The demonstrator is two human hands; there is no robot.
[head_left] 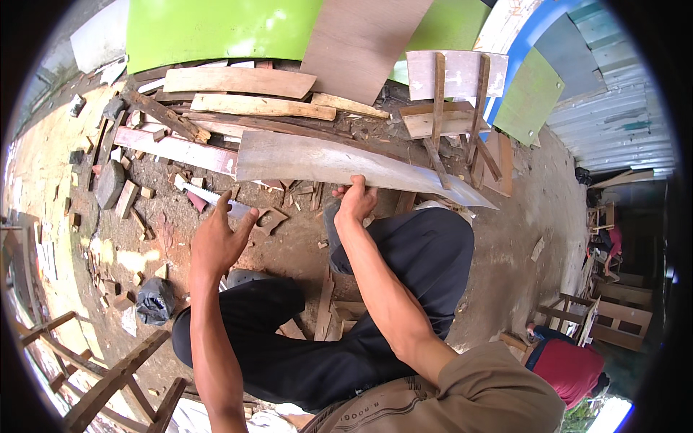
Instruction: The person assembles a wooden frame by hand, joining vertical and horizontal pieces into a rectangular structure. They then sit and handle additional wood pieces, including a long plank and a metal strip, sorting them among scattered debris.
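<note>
A long grey wooden board [317, 160] lies across the ground in front of my knees. My right hand [355, 200] grips its near edge with the thumb on top. My left hand [216, 238] hovers with its fingers spread above a hand saw [214, 197], whose toothed blade lies on the dirt; I cannot tell whether the palm touches it. My legs in dark trousers [404, 260] are bent below the board.
Planks and offcuts [238, 81] are piled beyond the board, with green panels [216, 29] behind. A wooden frame [455, 108] stands at the right. Scrap blocks litter the left. A black bag [155, 299] lies near my left knee. A person in red [570, 368] sits at lower right.
</note>
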